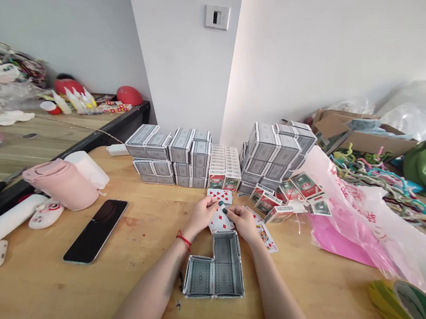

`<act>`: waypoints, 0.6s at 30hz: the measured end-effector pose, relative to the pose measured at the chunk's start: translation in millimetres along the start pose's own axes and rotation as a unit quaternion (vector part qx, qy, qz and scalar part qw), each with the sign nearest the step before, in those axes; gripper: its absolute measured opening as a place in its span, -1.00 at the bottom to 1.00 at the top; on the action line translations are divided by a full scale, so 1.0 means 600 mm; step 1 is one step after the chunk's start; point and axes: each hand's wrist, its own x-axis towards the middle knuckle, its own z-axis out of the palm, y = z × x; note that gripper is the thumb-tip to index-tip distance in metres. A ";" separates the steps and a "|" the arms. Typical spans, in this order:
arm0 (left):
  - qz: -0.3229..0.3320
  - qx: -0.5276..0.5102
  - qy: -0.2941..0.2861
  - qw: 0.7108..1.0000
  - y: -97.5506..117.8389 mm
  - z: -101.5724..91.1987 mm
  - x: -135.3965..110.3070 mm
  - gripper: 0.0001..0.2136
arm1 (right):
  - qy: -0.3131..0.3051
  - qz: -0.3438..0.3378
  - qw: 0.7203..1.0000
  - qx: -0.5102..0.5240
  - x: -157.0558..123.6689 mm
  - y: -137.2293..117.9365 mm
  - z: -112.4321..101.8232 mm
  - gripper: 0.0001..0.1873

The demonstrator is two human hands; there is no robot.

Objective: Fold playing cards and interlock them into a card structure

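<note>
My left hand (201,213) and my right hand (242,220) meet over the wooden table (134,295), both pinching a red diamond playing card (220,221). A red string circles my left wrist. More face-up cards (266,237) lie under and beside my right hand, and another card (219,195) lies just beyond my fingers. In front of my wrists sits an L-shaped open box (217,272) built from folded grey-backed cards.
Stacks of folded card blocks (177,155) and card packs (272,151) line the far side. A black phone (96,230), pink pouch (61,183) and white items lie left. Pink plastic bag (349,217) and tape roll (410,308) lie right.
</note>
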 end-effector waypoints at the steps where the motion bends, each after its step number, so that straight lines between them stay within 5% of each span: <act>1: -0.008 -0.006 -0.002 1.000 0.002 -0.002 0.000 -0.82 | 0.009 -0.002 1.000 0.015 0.002 0.001 0.001 -0.64; 9: -0.068 -0.096 -0.128 0.985 -0.004 -0.021 0.007 -0.77 | 0.076 -0.014 0.993 0.085 0.006 0.003 -0.003 -0.62; 18: -0.037 0.024 -0.082 0.996 -0.014 -0.016 0.010 -0.81 | 0.027 -0.016 0.996 0.084 -0.004 0.006 -0.012 -0.66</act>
